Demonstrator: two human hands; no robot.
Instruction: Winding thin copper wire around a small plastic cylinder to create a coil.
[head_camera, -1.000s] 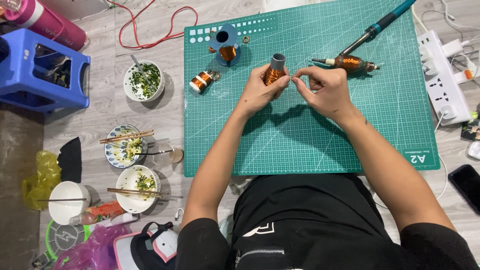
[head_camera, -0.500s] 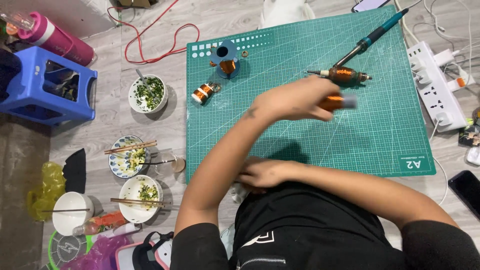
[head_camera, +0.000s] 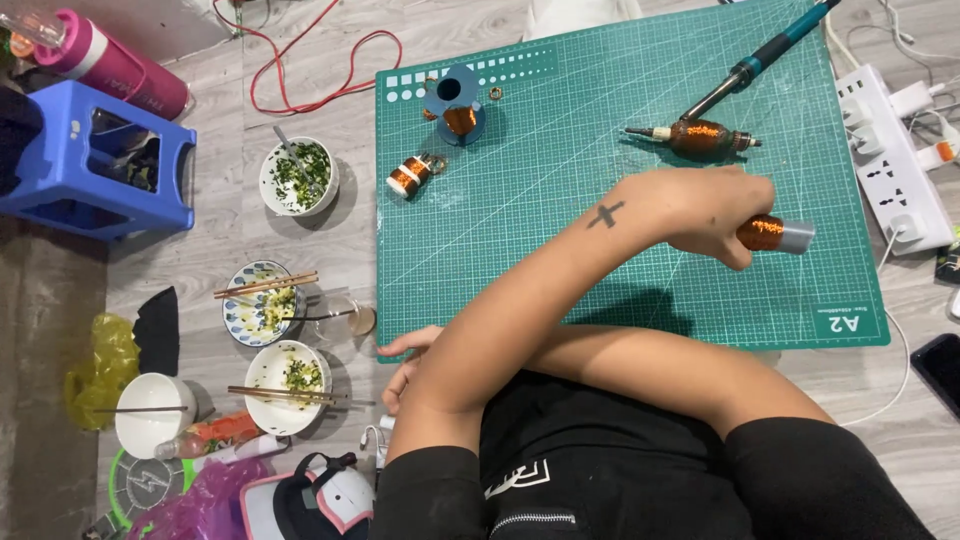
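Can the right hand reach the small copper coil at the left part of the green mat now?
Probably yes. The right hand lies at the green mat's near left edge, and only bare mat separates it from the small copper coil. The crossing left hand is farther right.

The coil (head_camera: 762, 232) gripped in the left hand (head_camera: 710, 212) shows glossy copper wire wound on a matt grey plastic core. The cutting mat (head_camera: 560, 190) is smooth, matt green rubbery sheet. The stool (head_camera: 95, 160) is shiny blue plastic; the bowls (head_camera: 298, 176) look like glazed white ceramic, the chopsticks (head_camera: 265, 286) wood.
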